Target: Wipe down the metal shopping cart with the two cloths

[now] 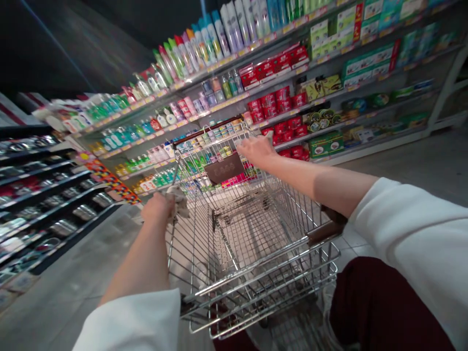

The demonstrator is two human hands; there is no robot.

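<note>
Head view: a wire shopping cart (252,267) is being spanned by both forearms, its basket extending from near the knees toward the stocked store shelves (365,152). A wiping-down of the cart's upper side wires is being inferred as the step in hand, judged from the cloth; a stroke cannot be confirmed from a still. For the next move, firm contact between cloth and wire is being judged necessary, with care for snagging at the crossings.

Grip, left: a crumpled pale cloth (179,201) is being clasped by the curled fingers of the left hand (158,213) at the cart's left side, with no clear gap showing.

Grip, right: the right hand (256,150) is being held over the far right part of the basket, just beside the brown sign plate (224,169), fingers partly bent. A greyish scrap (269,135), perhaps a second cloth, is showing beyond the knuckles; whether it is being gripped, and how tightly the fingers are being pressed together, cannot be told.
</note>
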